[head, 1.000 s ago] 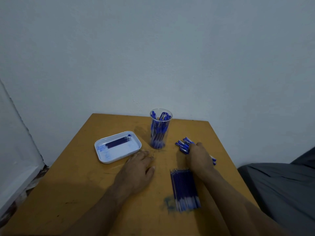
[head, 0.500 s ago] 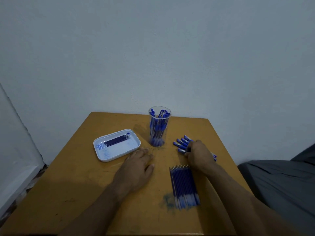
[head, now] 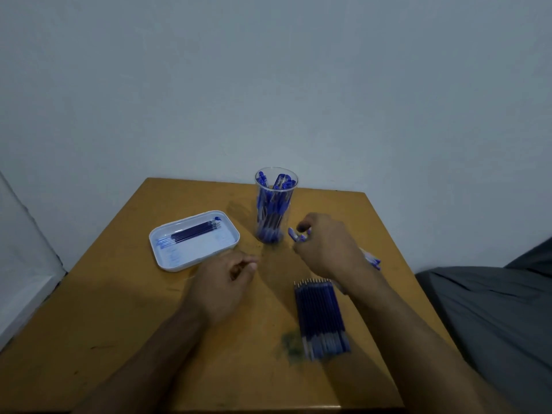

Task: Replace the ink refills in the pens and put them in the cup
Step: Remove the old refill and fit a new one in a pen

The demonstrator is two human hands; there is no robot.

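- Wooden desk (head: 119, 309), a dark ink smudge (head: 291, 345) at 5 o'clock.
- White tray (head: 194, 258) at 10 o'clock.
- Clear cup (head: 276, 204) at 12 o'clock.
- Refill row (head: 321, 318) at 4 o'clock.

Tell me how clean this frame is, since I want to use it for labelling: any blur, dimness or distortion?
Head view: dim and bluish overall; the right hand and the pen it grips are motion-blurred, the left hand slightly so; the near end of the refill bundle smears; the clear cup and white tray stay fairly sharp; wide-angle lens bends the table edges.
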